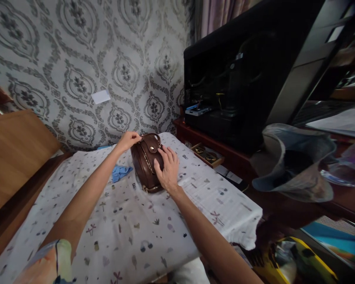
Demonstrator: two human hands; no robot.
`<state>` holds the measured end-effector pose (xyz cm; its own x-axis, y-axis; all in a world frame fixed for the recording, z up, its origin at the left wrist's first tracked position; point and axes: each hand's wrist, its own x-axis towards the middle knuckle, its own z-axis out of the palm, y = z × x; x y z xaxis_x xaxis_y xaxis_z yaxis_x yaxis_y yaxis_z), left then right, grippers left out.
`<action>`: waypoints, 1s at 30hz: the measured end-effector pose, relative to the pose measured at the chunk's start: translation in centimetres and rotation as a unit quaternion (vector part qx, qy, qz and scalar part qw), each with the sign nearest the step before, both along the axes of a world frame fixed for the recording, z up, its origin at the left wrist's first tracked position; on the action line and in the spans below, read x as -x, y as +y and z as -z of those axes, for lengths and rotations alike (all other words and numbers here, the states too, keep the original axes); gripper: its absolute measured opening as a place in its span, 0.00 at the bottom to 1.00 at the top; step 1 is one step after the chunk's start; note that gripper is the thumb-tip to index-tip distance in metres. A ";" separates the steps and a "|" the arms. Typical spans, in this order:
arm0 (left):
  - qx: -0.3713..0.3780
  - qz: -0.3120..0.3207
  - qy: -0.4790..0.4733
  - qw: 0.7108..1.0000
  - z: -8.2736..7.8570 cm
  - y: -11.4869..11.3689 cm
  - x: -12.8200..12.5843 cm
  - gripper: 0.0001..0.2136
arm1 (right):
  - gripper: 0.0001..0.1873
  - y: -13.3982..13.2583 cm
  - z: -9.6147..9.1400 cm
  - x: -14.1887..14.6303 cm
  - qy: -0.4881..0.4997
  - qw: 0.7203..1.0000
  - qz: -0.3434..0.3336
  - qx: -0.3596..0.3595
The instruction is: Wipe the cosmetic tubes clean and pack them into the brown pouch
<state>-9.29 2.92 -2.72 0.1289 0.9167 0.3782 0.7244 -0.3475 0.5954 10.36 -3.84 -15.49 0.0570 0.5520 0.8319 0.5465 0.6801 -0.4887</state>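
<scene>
A small brown leather handbag (144,165) stands on a white patterned cloth (130,225) that covers a surface in front of me. My left hand (129,140) pinches the bag's top left edge near the zip, fingers closed. My right hand (167,169) lies against the bag's right side, fingers spread flat on the leather. A blue crumpled cloth (120,172) lies just left of the bag, under my left forearm.
A black cabinet (239,75) stands on a dark wooden stand (225,152) to the right. A grey bag (296,161) and clutter fill the right side. A wooden board (14,150) sits on the left; patterned wallpaper behind.
</scene>
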 end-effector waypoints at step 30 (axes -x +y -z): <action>0.001 0.013 -0.192 0.981 3.0 -7.7 -3.8 0.12 | 0.25 0.5 0.6 -0.1 -0.015 0.999 -0.005 -0.027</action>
